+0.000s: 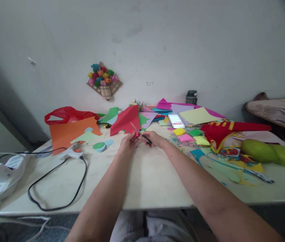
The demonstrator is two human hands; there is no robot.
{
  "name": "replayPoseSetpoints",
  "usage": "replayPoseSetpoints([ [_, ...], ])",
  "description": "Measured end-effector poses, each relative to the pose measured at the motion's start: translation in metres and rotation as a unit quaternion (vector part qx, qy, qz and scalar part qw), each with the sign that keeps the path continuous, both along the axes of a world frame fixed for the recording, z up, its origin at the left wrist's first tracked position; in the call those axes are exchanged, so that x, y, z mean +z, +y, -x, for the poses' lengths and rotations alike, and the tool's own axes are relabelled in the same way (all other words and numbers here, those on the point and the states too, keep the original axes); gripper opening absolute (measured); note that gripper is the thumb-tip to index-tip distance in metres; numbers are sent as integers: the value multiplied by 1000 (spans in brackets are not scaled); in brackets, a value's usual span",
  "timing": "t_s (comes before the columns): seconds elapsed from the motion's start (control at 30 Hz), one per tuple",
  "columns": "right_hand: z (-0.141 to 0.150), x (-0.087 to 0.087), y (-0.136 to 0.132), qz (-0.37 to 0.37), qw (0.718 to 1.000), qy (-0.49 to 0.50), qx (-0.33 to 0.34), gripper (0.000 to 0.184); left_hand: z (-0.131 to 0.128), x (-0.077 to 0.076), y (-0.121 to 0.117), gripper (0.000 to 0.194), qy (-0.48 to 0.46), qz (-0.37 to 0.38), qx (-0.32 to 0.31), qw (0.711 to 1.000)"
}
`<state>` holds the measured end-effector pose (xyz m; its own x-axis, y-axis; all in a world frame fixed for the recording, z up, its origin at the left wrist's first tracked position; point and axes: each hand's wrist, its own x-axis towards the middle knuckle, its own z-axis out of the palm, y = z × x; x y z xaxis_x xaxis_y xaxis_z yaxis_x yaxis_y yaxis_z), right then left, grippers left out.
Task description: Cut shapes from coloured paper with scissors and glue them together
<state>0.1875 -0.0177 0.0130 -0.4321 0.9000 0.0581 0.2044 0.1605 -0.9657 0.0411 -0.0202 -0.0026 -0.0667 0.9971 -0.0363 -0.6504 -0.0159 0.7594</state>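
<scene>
My right hand [154,138] is closed on the dark handles of a pair of scissors [146,138], whose metal blades point up and left. Pinched in my left hand [128,143] is the lower edge of a red sheet of paper [126,120], which stands tilted above the table with a jagged cut edge. The scissor blades lie at the red paper's right side, close to my left fingers. I cannot tell how far the blades are apart. Small red scraps lie just below the hands. A stack of green and blue paper circles [100,146] sits left of my left hand.
Left are a hot glue gun [73,152] with a looping black cord, an orange sheet [74,132] and a power strip [6,174]. Right are a phone [176,121], colourful packets [185,137], red cloth [220,132] and green fruit [271,152]. A dark bottle [191,97] stands behind.
</scene>
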Motion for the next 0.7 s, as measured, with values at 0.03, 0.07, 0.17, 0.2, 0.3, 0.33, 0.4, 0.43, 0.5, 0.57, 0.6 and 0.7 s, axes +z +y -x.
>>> replayPoseSetpoints([
  [0.03,0,-1,1,-2,1000,1,1,23,0,1,0,11,-3,1,2,1000],
  [0.07,0,-2,1,-3,1000,0,1,23,0,1,-1,13,-5,1,3,1000],
  [0.17,-1,-4,4,-5,1000,-8,1,24,-1,2,-2,15,-6,4,5,1000],
  [0.2,-1,-4,4,-6,1000,-11,1,25,-1,2,-2,15,-6,5,5,1000],
  [0.3,-2,-3,3,-2,1000,-13,5,25,0,1,-1,13,-7,4,8,1000],
  [0.33,-1,-2,2,0,1000,-11,4,25,0,0,-1,12,-8,4,9,1000],
  [0.4,-1,0,0,6,1000,-8,1,23,0,0,0,12,-12,5,11,1000],
  [0.43,0,1,-1,9,1000,-6,-1,22,0,0,0,13,-13,7,12,1000],
  [0.5,1,3,-3,10,1000,-4,-4,21,0,0,0,14,-13,9,13,1000],
  [0.57,2,3,-3,10,1000,0,-3,21,0,1,-1,15,-11,9,9,1000],
  [0.6,2,2,-3,8,1000,3,-3,22,0,2,-2,16,-10,8,7,1000],
  [0.7,2,-2,1,5,1000,9,-2,24,-1,3,-2,17,-10,9,6,1000],
])
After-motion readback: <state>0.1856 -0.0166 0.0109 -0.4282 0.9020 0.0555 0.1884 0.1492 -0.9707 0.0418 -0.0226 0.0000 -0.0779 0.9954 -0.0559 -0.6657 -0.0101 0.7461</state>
